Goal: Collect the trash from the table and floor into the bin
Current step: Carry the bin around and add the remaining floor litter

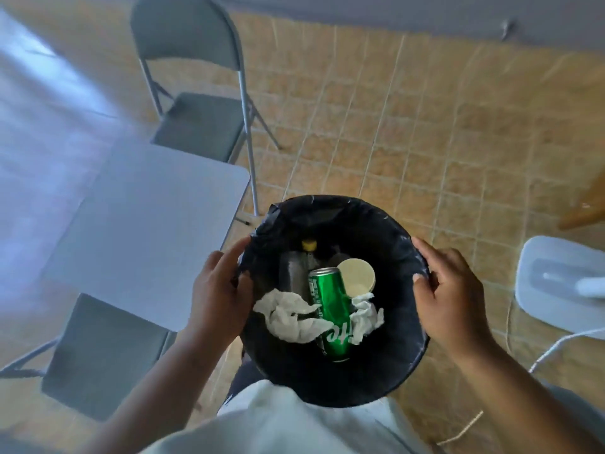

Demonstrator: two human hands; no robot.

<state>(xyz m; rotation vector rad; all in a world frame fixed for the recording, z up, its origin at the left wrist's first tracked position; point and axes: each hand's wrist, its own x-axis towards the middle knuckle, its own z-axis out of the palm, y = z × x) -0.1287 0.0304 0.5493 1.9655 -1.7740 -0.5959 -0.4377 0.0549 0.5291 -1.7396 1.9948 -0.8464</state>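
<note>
The left hand (220, 291) clasped the left rim of the bin (330, 381), fingers curled over the black liner and thumb along the outside. The right hand (450, 291) gripped the opposite rim the same way, thumb hooked over the edge and fingers wrapped down the outer wall. Both forearms reached forward from the body, with the bin held between the hands, in front of the person's white shirt (288, 424).

Inside the bin, between the hands, lay a green soda can (329, 306) on its side, crumpled white tissues (288, 314) across it, a paper cup (357, 278) tipped toward the right hand, and a clear plastic bottle (299, 268) with a yellow cap beyond the can.

Left of the left hand stood a grey surface (147, 231), its top bare. One grey folding chair (203, 103) stood beyond it, another (101, 352) near the left forearm. The floor (425, 142) beyond the hands was tan tile with pale grout. To the right of the right hand sat a white fan base (559, 283), its cord (510, 371) trailing across the tiles.
</note>
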